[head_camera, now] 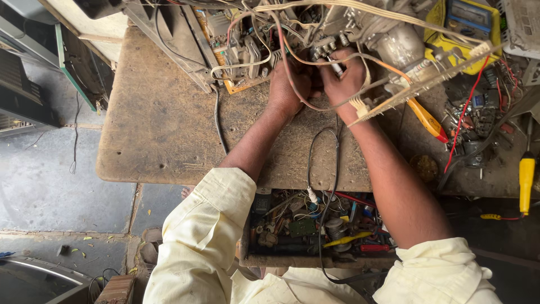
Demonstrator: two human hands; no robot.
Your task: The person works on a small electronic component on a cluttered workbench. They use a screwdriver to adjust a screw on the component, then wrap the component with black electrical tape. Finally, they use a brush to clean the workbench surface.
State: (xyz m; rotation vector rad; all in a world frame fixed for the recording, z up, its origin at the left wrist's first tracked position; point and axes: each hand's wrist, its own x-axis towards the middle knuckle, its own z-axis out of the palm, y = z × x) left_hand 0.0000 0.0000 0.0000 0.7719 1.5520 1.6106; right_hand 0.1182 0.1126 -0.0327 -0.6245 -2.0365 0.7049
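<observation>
Wires [315,62] spilling from the opened chassis [247,45] at the desk's [163,129] far edge were what we gripped, left hand [287,84] clenched around a strand, right hand [343,79] pinching a small white-tipped part [336,67], seemingly to steady them.

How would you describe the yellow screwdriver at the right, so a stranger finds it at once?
Start from the worn wooden table and go to its far right edge. There the screwdriver lies alone, its handle plain yellow, while the tool nearer the right hand is orange and red-tipped.
</observation>
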